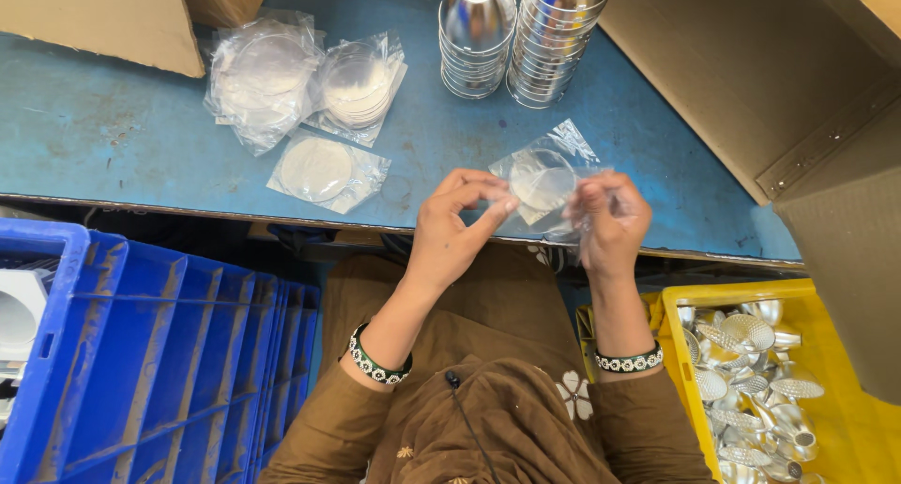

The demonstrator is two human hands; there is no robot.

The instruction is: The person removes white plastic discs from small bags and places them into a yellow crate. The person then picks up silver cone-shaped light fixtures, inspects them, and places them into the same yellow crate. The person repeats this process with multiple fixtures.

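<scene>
Blue crates [150, 353]: stacked at my far left, below the tabletop edge, well apart from both hands.
Tabletop [103, 132]: blue and worn, running across in front of me.
Bagged discs [310, 90]: three clear bags of round metal discs lie left of centre, two overlapping, one [324, 169] nearer me.
Steel stacks [516, 33]: two shiny nested stacks stand at the back, behind my hands.
Left hand [455, 226]: my grip is pinched nearly closed, thumb and forefinger on the left edge of the clear bag [554, 169].
Clear bag: held just above the near edge of the tabletop between both hands, with a round metal disc [542, 182] showing through the film.
Right hand [610, 221]: my grip is curled closed on the bag's right side, film bunched under the fingers.
Yellow crate [676, 301]: at my lower right, full of small ribbed metal pieces [751, 371].
Risk: I judge the film slippery and thin; if either pinch loosens, the disc could slide out and drop past the tabletop edge into my lap or beside the crates.
Risk: pulling the two sides too hard could tear the bag.
</scene>
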